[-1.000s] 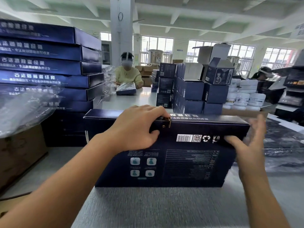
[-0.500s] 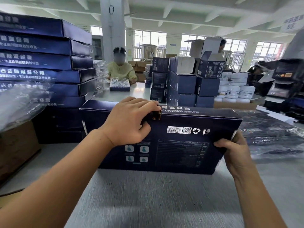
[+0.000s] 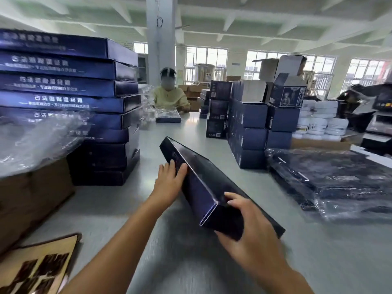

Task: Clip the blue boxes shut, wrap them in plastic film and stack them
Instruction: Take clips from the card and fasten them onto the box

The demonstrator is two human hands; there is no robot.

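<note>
A flat dark blue box (image 3: 203, 183) lies tilted over the grey table, its long axis running away from me. My right hand (image 3: 252, 236) grips its near end, thumb on top and fingers curled under. My left hand (image 3: 169, 183) rests against its left long side with straight fingers. A tall stack of the same blue boxes (image 3: 80, 98) stands at the left. Film-wrapped boxes (image 3: 331, 179) lie flat at the right.
Crumpled plastic film (image 3: 31, 141) sits on a brown carton (image 3: 29, 200) at the left. Smaller blue cartons (image 3: 250, 124) and white jars (image 3: 324, 122) stand behind. A person in yellow (image 3: 169, 96) works at the far end of the table (image 3: 127, 209).
The box stood upright facing me with my left hand at its clasp. Now it is turned lengthwise and tipped flat, my right hand holding its near end.
</note>
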